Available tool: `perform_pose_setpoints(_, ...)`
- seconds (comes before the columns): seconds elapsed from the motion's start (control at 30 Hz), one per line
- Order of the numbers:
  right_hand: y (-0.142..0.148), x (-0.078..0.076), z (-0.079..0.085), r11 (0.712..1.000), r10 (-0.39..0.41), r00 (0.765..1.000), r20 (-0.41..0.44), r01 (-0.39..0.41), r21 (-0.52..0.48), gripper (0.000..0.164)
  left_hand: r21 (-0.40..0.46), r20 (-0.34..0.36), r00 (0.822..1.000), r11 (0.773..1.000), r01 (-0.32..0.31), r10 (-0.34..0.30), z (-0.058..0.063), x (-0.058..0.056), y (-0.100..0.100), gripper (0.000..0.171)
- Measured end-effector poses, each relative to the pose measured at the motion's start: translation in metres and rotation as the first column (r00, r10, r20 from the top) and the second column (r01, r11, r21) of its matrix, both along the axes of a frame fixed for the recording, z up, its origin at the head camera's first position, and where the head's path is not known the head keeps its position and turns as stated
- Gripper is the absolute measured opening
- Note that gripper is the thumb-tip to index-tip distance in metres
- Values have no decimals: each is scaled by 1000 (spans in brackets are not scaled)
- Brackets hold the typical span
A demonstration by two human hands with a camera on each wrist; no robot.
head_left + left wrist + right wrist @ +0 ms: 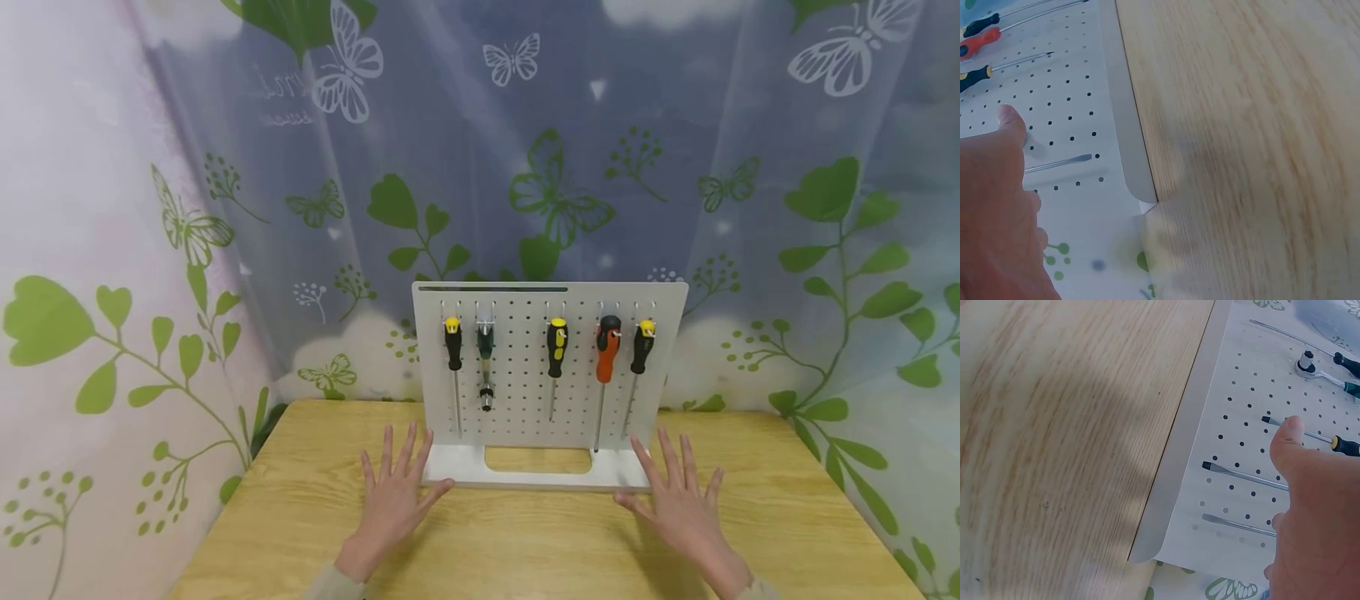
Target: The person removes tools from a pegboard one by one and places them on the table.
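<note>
My left hand [393, 504] has its fingers spread at the left front corner of a white pegboard stand [626, 293]. Mirroring it, my right hand [682, 512] is spread at the right front corner; both thumbs point inward near the base edge, and neither hand holds anything. On the board hang a black-and-yellow screwdriver [453, 346] at far left, a ratchet wrench [486, 342] with a dark green handle and socket, another black-and-yellow screwdriver [557, 348], an orange-and-black screwdriver [608, 350] and a third black-and-yellow screwdriver [642, 348]. All hang handle up, shafts downward.
The stand sits toward the back of a light wood table [517, 542]. Its base has a wide cut-out at the middle. Behind and at both sides hangs a curtain [465, 108] printed with green leaves and butterflies.
</note>
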State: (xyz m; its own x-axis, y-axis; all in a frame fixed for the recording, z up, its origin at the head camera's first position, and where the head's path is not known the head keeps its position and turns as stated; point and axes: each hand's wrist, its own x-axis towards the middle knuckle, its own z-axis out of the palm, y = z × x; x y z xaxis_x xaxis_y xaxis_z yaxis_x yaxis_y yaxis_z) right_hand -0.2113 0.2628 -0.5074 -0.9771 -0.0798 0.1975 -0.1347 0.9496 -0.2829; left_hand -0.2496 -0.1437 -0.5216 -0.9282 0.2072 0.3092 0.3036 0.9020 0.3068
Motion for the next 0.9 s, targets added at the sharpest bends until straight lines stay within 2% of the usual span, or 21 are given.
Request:
perform_pose_setpoints(0.13, 2, -2, -1, 999, -10, 1000, -26, 9, -40, 88, 35, -18, 1000, 999, 0, 0, 2, -1, 1, 78)
perform_pose_setpoints(0.3, 10, -7, 8, 988, -1, 994, -109, -15, -151, 81, 183, -46, 998, 982, 37, -29, 11, -2, 3, 71)
perform_pose_setpoints(0.4, 16, -9, 22, 975, 25, 991, -129, -52, -216, 79, 298, -88, 994, 950, 92, -69, 19, -3, 7, 64)
perform_pose_setpoints(0.5, 23, -11, 38, 958, 42, 990, -132, -77, -275, 77, 377, -161, 981, 912, 162, -107, 28, -6, 13, 58)
perform_pose_setpoints(0.6, 28, -13, 53, 950, 37, 989, -145, -80, -303, 74, 422, -249, 959, 877, 232, -134, 36, -8, 23, 51)
perform_pose_setpoints(0.77, 34, -17, 69, 947, 8, 983, -183, -66, -315, 68, 454, -373, 911, 821, 346, -178, 47, -15, 44, 44)
perform_pose_setpoints(0.83, 36, -20, 74, 946, -3, 978, -211, -66, -317, 65, 466, -389, 901, 804, 370, -190, 50, -18, 53, 43)
perform_pose_setpoints(0.9, 37, -22, 78, 946, -7, 970, -242, -72, -317, 62, 484, -383, 902, 788, 379, -199, 54, -20, 63, 43)
